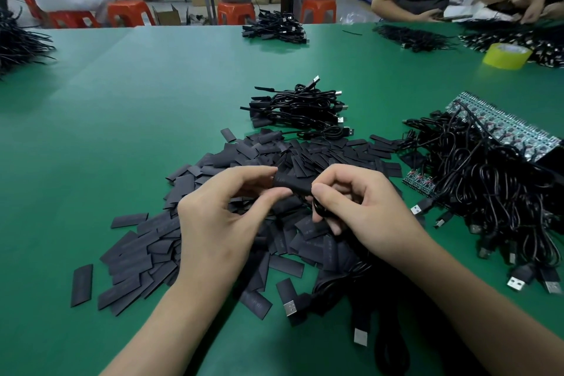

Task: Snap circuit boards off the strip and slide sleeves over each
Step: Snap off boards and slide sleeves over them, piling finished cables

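Observation:
My left hand (222, 217) pinches one end of a black sleeve (291, 181) between thumb and fingers, above a heap of flat black sleeves (146, 247) on the green table. My right hand (360, 207) pinches the sleeve's other end, and a black cable (319, 207) passes under its curled fingers. Whether a board sits inside the sleeve is hidden. A strip of circuit boards (500, 122) with cables attached lies at the right, over a tangle of black USB cables (488, 189).
A bundle of sleeved cables (299, 110) lies beyond the heap. Loose USB plugs (291, 307) lie near my forearms. A yellow tape roll (506, 55) and more cable piles (274, 26) sit farther back. Another person's hands (531, 11) work at the far right.

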